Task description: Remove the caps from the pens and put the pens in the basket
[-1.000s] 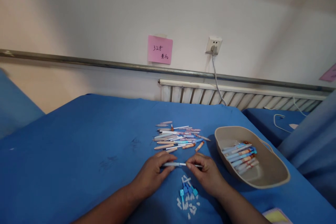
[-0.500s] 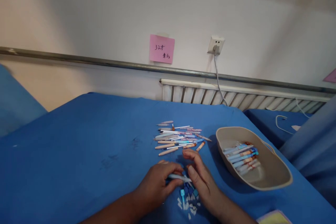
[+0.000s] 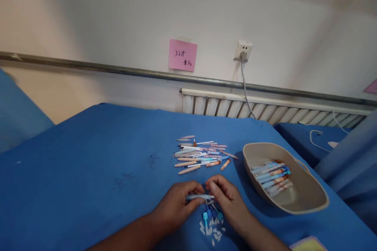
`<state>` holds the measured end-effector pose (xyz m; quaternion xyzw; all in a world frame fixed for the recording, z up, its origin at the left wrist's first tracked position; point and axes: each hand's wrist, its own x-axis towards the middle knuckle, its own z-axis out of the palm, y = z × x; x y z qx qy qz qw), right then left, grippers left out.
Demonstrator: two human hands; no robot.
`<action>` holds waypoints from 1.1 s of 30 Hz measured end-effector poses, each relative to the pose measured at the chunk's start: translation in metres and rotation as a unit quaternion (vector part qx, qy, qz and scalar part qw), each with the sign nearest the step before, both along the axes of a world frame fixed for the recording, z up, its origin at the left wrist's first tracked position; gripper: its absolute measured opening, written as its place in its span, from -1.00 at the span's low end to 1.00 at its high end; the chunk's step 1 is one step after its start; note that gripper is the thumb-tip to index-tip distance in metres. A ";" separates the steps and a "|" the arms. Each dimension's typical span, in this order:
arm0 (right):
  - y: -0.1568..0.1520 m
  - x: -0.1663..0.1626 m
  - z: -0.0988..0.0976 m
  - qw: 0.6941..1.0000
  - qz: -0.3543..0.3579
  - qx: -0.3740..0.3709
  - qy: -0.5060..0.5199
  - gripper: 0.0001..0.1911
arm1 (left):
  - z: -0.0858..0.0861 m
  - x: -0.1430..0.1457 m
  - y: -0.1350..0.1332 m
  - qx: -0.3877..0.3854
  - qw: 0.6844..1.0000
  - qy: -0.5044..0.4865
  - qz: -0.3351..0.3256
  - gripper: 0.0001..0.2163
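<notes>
My left hand [image 3: 173, 206] is closed around a light blue pen barrel [image 3: 196, 196], held almost level with its pale tip pointing right. My right hand [image 3: 231, 202] meets that tip, thumb and fingertips pinched together; what lies between them is hidden. Just below both hands are several blue pen clip pieces [image 3: 205, 216] and a scatter of small white cone-shaped tips [image 3: 217, 235]. Beyond the hands lies a loose spread of pen parts [image 3: 190, 160]: peach and blue barrels, white refills and patterned pieces.
To the right stands a beige basket [image 3: 306, 200] with several pens [image 3: 272, 176] inside. A blue cloth [image 3: 88, 164] covers the table. A yellow item [image 3: 308, 244] shows at the bottom edge. Behind the table are a radiator [image 3: 224, 106] and a plugged-in cable [image 3: 245, 90].
My right hand's fingers, spread and raised before, have come down and pinched together at the tip of the pen barrel. The left hand keeps its hold on the barrel.
</notes>
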<state>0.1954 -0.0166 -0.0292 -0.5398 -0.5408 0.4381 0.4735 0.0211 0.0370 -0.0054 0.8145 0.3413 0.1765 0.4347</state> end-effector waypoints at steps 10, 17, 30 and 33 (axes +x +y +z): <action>0.007 0.004 -0.008 0.996 -0.013 -0.052 0.074 -0.63 | 0.000 0.001 0.009 -0.077 0.984 -0.110 0.114 -0.81; 0.007 0.001 -0.010 0.984 0.044 -0.073 0.158 -0.64 | -0.007 0.002 0.009 -0.193 0.936 -0.244 0.168 -0.80; 0.005 0.002 -0.008 0.988 0.042 -0.061 0.137 -0.64 | -0.010 0.000 0.008 -0.159 0.937 -0.240 0.196 -0.83; 0.008 0.006 -0.012 0.989 0.011 -0.056 0.140 -0.63 | -0.010 0.000 0.013 -0.167 0.928 -0.253 0.215 -0.82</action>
